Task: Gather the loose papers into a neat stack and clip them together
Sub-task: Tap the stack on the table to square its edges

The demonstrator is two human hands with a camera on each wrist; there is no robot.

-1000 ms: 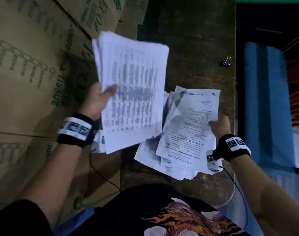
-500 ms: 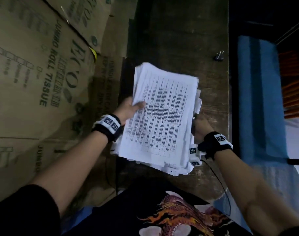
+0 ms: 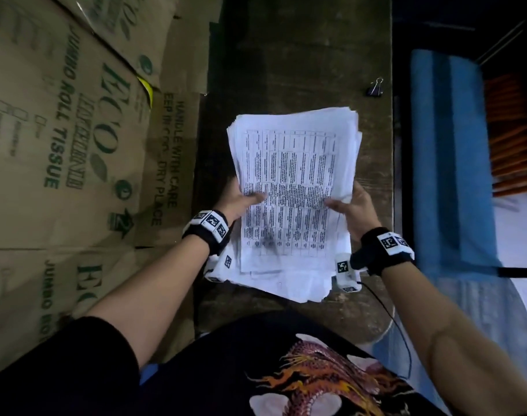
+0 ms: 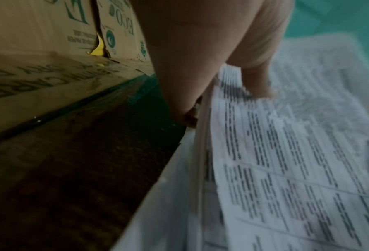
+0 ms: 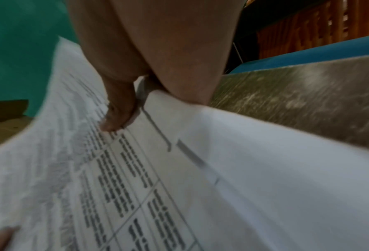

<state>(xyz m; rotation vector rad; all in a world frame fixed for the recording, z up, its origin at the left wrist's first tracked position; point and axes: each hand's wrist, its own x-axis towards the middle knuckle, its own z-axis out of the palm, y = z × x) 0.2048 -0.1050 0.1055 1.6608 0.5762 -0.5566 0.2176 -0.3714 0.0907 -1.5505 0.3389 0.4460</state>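
A thick stack of white printed papers (image 3: 292, 187) is held above the dark wooden table (image 3: 301, 61), its edges still uneven at the bottom. My left hand (image 3: 241, 199) grips the stack's left edge, thumb on the top sheet. On the opposite edge my right hand (image 3: 352, 202) holds it the same way. The left wrist view shows the papers (image 4: 286, 169) with my left hand's thumb (image 4: 256, 74) on top. In the right wrist view my right hand's thumb (image 5: 117, 117) presses on the papers (image 5: 179, 186). A black binder clip (image 3: 376, 88) lies at the table's far right edge.
Flattened brown cardboard boxes (image 3: 76, 145) cover the floor to the left of the table. A blue mat (image 3: 454, 163) lies to the right, with orange slats (image 3: 514, 130) beyond it. A cable (image 3: 388, 307) hangs from my right wrist.
My left hand brought its bundle down onto the sheets under my right hand. Both hands now hold one combined stack, lifted and turned squarer to me.
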